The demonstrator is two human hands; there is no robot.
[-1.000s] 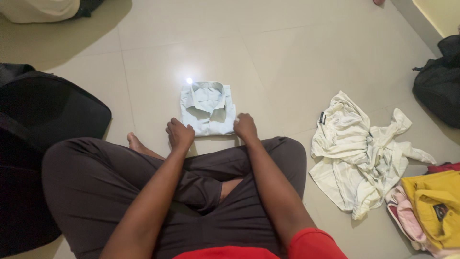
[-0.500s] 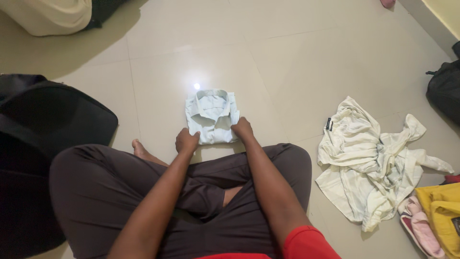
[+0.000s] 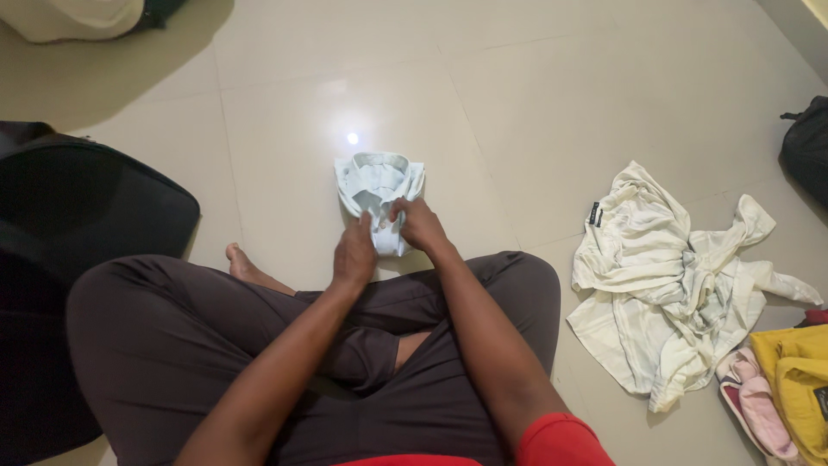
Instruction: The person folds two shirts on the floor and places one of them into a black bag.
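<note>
Since half a second ago I see both hands have moved up from the near edge of the folded pale blue shirt [image 3: 378, 194] onto its lower half. The shirt itself has stayed where it was on the tiled floor [image 3: 535, 103], just ahead of my crossed legs in dark trousers [image 3: 259, 345], collar end away from me.

My left hand [image 3: 355, 256] lies on the shirt's near left part, fingers curled down over the cloth. My right hand [image 3: 419, 224] sits just right of it, on the shirt's middle, fingers bent and apparently pinching a fold, though I cannot tell how firmly. The two hands almost touch.

Well to the right of the shirt lies a crumpled cream garment [image 3: 681, 285], and beyond that a yellow garment [image 3: 798, 371]. Left of the shirt sits a black bag [image 3: 86, 216].
</note>
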